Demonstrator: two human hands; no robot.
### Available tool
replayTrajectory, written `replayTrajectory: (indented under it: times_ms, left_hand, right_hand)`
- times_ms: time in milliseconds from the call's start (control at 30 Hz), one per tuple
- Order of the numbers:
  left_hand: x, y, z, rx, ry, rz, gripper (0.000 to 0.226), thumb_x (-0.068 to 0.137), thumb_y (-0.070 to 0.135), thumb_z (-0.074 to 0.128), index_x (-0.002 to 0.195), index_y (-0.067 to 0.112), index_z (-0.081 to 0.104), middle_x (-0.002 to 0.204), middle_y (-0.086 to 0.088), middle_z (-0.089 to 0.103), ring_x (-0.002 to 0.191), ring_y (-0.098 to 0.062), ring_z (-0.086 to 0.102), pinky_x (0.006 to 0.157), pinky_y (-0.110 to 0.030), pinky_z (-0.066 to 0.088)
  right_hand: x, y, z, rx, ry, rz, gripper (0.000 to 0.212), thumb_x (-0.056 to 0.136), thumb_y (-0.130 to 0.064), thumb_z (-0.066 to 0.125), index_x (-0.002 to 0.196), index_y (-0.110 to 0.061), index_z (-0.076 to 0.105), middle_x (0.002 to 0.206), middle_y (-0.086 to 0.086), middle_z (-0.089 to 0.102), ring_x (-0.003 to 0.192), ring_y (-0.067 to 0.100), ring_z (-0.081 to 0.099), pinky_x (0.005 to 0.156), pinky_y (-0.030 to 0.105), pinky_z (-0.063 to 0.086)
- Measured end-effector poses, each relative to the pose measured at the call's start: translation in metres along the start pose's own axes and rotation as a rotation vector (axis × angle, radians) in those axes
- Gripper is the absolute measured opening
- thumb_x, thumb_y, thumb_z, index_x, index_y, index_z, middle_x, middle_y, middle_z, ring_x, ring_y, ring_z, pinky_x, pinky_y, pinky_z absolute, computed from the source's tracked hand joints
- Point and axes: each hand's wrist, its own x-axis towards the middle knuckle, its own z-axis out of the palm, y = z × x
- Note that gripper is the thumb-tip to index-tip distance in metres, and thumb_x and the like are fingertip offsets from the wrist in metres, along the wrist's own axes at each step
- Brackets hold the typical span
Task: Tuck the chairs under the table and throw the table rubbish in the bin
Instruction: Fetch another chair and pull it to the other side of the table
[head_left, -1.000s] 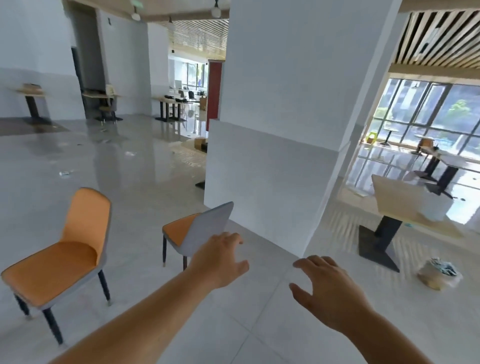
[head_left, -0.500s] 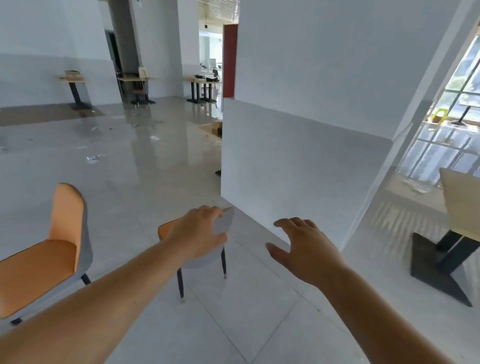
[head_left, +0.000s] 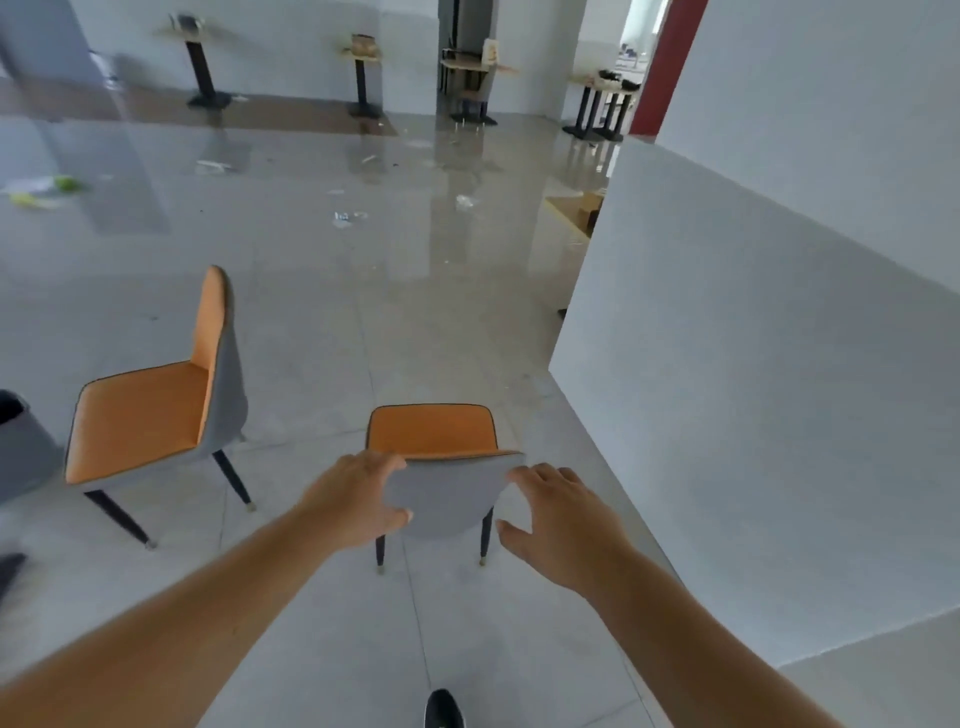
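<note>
A near chair (head_left: 434, 431) with an orange seat and grey back stands in front of me, its back towards me. My left hand (head_left: 358, 499) clasps the back's top left corner, fingers over the edge and thumb on the grey shell. My right hand (head_left: 558, 514) hovers spread at the back's right corner, fingertips just at the edge, thumb apart. A second chair (head_left: 150, 410) of the same kind stands to the left, seen side-on. The table is out of view.
A white wall (head_left: 753, 364) runs close along the right. A grey bin (head_left: 23, 447) shows at the left edge. Scraps of litter (head_left: 345, 217) lie on the glossy floor farther off. Small tables (head_left: 361, 57) line the back wall. My shoe (head_left: 444, 709) is below.
The view has swung left and down, so the table on the right has dropped out of sight. Both hands have reached the near chair's back, and the left one has closed on its corner.
</note>
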Motion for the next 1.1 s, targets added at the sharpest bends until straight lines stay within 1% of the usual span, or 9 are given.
replayTrajectory:
  times_ms: [267, 333, 433, 533, 633, 733, 800, 900, 1100]
  left_hand:
    - [0.177, -0.044, 0.109, -0.124, -0.093, -0.228, 0.086, 0.078, 0.052, 0.079, 0.151, 0.036, 0.037, 0.154, 0.006, 0.042, 0.138, -0.022, 0.037, 0.108, -0.044, 0.042]
    - [0.191, -0.056, 0.124, -0.098, -0.117, -0.284, 0.075, 0.079, 0.045, 0.079, 0.145, 0.036, 0.046, 0.147, 0.006, 0.048, 0.135, -0.024, 0.038, 0.106, -0.041, 0.043]
    - [0.207, -0.073, 0.146, -0.092, -0.038, -0.255, 0.044, 0.079, 0.036, 0.078, 0.120, 0.037, 0.062, 0.115, 0.010, 0.062, 0.115, -0.022, 0.050, 0.094, -0.033, 0.046]
    - [0.205, -0.081, 0.150, -0.075, -0.027, -0.229, 0.027, 0.079, 0.035, 0.078, 0.102, 0.038, 0.064, 0.091, 0.019, 0.055, 0.094, -0.012, 0.052, 0.076, -0.028, 0.043]
    - [0.194, -0.072, 0.155, -0.057, -0.005, -0.271, 0.018, 0.081, 0.036, 0.080, 0.093, 0.035, 0.066, 0.082, 0.020, 0.052, 0.087, -0.009, 0.049, 0.076, -0.028, 0.043]
    - [0.173, -0.051, 0.165, -0.085, 0.027, -0.384, 0.014, 0.082, 0.034, 0.079, 0.087, 0.031, 0.065, 0.081, 0.014, 0.057, 0.087, -0.012, 0.053, 0.078, -0.026, 0.042]
    - [0.158, -0.035, 0.174, -0.097, 0.045, -0.475, 0.013, 0.083, 0.034, 0.077, 0.088, 0.032, 0.065, 0.083, 0.013, 0.058, 0.089, -0.013, 0.053, 0.079, -0.028, 0.045]
    - [0.130, -0.012, 0.187, -0.128, 0.088, -0.634, 0.018, 0.085, 0.041, 0.074, 0.085, 0.039, 0.056, 0.082, 0.016, 0.052, 0.088, -0.014, 0.049, 0.075, -0.028, 0.041]
    - [0.052, 0.014, 0.217, -0.138, 0.120, -0.950, 0.026, 0.086, 0.053, 0.070, 0.091, 0.046, 0.046, 0.084, 0.020, 0.048, 0.084, -0.009, 0.042, 0.067, -0.026, 0.036]
  right_hand:
    - [0.161, 0.098, 0.088, -0.028, -0.226, -0.073, 0.073, 0.093, -0.060, 0.058, 0.151, -0.032, 0.025, 0.153, -0.008, 0.041, 0.132, 0.018, 0.046, 0.103, 0.032, 0.048]
    - [0.190, 0.105, 0.100, -0.028, -0.248, -0.119, 0.074, 0.093, -0.057, 0.061, 0.153, -0.033, 0.023, 0.156, -0.009, 0.037, 0.134, 0.017, 0.044, 0.103, 0.033, 0.049]
    - [0.240, 0.115, 0.130, 0.012, -0.341, -0.194, 0.078, 0.095, -0.050, 0.064, 0.158, -0.032, 0.021, 0.160, -0.009, 0.034, 0.138, 0.019, 0.041, 0.106, 0.034, 0.046]
    - [0.277, 0.124, 0.162, 0.021, -0.448, -0.223, 0.075, 0.095, -0.042, 0.066, 0.159, -0.033, 0.026, 0.157, -0.007, 0.038, 0.133, 0.023, 0.046, 0.103, 0.039, 0.049]
    - [0.293, 0.130, 0.189, -0.046, -0.502, -0.268, 0.044, 0.095, -0.035, 0.063, 0.137, -0.033, 0.050, 0.127, -0.005, 0.058, 0.106, 0.024, 0.061, 0.080, 0.040, 0.055]
    - [0.294, 0.135, 0.202, -0.116, -0.518, -0.400, 0.030, 0.096, -0.033, 0.060, 0.125, -0.032, 0.054, 0.113, -0.006, 0.062, 0.086, 0.017, 0.049, 0.065, 0.033, 0.041]
    - [0.296, 0.142, 0.202, -0.114, -0.509, -0.492, 0.029, 0.096, -0.032, 0.059, 0.125, -0.033, 0.055, 0.114, -0.007, 0.063, 0.088, 0.017, 0.052, 0.065, 0.033, 0.039]
    - [0.308, 0.138, 0.195, -0.124, -0.527, -0.641, 0.030, 0.093, -0.028, 0.058, 0.123, -0.034, 0.056, 0.111, -0.006, 0.062, 0.098, 0.023, 0.060, 0.069, 0.037, 0.050]
    - [0.308, 0.080, 0.200, -0.191, -0.564, -0.961, 0.033, 0.091, -0.022, 0.059, 0.122, -0.032, 0.058, 0.115, -0.003, 0.059, 0.105, 0.027, 0.057, 0.081, 0.043, 0.054]
